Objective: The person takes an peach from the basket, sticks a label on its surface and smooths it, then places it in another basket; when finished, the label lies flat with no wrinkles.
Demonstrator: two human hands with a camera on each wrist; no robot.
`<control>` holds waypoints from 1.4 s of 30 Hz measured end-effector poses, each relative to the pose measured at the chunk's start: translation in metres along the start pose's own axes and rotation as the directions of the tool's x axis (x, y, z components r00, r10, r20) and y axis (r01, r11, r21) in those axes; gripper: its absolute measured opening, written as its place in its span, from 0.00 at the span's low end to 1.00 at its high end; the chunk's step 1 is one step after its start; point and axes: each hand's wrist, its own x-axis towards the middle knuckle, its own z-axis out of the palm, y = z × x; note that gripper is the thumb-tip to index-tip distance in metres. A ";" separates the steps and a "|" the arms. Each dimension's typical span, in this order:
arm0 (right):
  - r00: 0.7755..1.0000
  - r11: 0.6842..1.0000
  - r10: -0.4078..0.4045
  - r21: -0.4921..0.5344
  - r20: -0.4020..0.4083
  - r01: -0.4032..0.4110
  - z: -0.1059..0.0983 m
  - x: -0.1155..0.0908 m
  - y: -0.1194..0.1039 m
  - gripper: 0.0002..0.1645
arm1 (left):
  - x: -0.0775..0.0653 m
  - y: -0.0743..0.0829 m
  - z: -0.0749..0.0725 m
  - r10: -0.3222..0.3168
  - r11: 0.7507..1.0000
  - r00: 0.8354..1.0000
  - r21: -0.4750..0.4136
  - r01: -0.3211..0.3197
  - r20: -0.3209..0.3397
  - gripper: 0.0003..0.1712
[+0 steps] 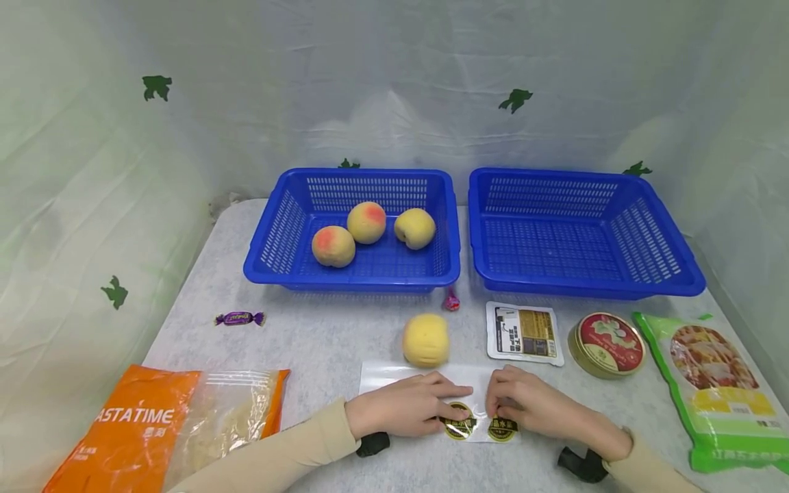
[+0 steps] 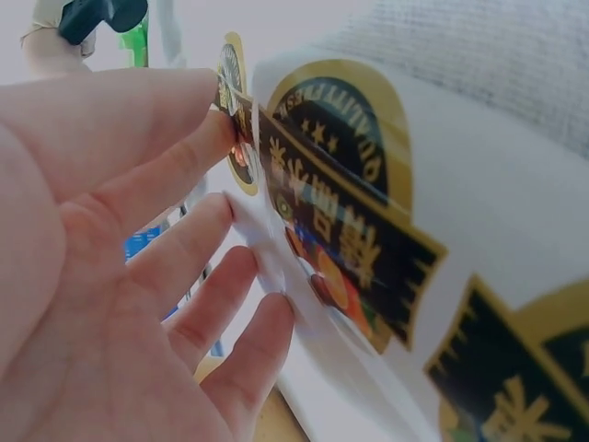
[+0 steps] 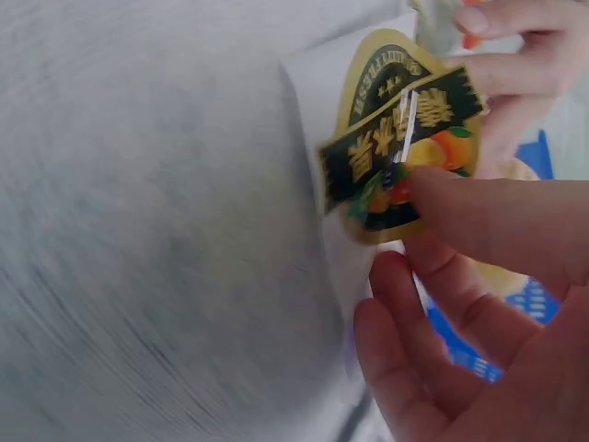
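A white sheet of stickers lies on the table, with black-and-gold fruit stickers on it. My left hand rests on the sheet, its fingers fairly straight and the thumb touching a round sticker. At the sheet's right end, my right hand pinches the sheet by a sticker, thumb on the printed face and fingers curled behind. Whether that sticker is partly peeled I cannot tell. Just beyond the sheet sits a yellow peach, touched by neither hand.
A blue basket holds three peaches; another blue basket stands to its right. Around lie a purple-wrapped candy, a lollipop, a white packet, a round tin, a green bag and an orange bag.
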 end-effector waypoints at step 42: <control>0.982 0.975 0.127 0.199 -0.137 -0.098 -0.034 0.129 -0.010 0.12 | -0.039 -0.041 -0.033 -0.389 0.851 0.754 -0.521 0.074 -0.530 0.10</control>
